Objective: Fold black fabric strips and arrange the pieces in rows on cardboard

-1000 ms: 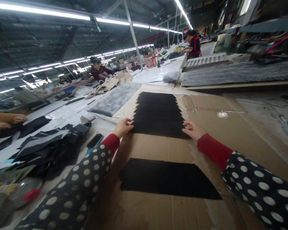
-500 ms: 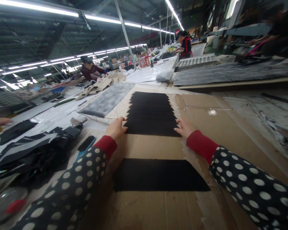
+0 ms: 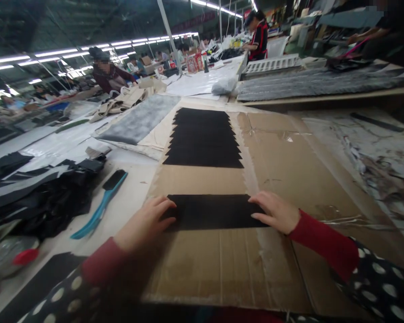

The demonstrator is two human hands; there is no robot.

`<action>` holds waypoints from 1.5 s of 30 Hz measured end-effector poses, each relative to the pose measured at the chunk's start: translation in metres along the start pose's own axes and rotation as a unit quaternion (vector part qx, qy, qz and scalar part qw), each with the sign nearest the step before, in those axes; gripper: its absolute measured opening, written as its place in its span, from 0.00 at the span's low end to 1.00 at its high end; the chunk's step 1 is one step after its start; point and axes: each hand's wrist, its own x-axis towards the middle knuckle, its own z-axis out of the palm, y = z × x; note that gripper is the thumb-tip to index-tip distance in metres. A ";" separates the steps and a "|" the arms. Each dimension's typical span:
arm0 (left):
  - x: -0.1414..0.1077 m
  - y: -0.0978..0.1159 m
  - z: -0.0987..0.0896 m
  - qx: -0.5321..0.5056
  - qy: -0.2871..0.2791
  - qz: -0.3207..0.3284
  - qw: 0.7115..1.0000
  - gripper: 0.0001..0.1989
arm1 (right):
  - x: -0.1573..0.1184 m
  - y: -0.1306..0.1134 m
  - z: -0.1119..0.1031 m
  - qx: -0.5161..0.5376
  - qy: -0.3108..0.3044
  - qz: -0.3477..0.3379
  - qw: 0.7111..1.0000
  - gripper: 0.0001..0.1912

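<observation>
Head view; hands [image 3: 144,224] [image 3: 278,212] on black strip [image 3: 212,211]

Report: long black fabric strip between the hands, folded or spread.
Spread: the black strip lies flat on brown cardboard, no fold showing between left hand and right hand.

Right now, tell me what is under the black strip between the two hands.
Brown cardboard shows along the near and far edges of the black strip, with the left hand and right hand at its ends. What lies directly beneath is covered.
</observation>
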 end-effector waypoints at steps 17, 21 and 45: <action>-0.003 0.006 -0.005 -0.093 -0.011 -0.087 0.992 0.14 | -0.004 -0.006 0.000 0.126 -0.040 0.114 0.985 0.15; 0.019 -0.014 -0.025 -0.261 0.050 -0.103 0.959 0.17 | 0.024 0.009 -0.014 0.238 0.034 0.118 0.964 0.16; 0.124 -0.080 -0.033 -0.083 0.123 -0.212 0.966 0.16 | 0.131 0.049 0.000 0.175 0.131 0.218 0.951 0.13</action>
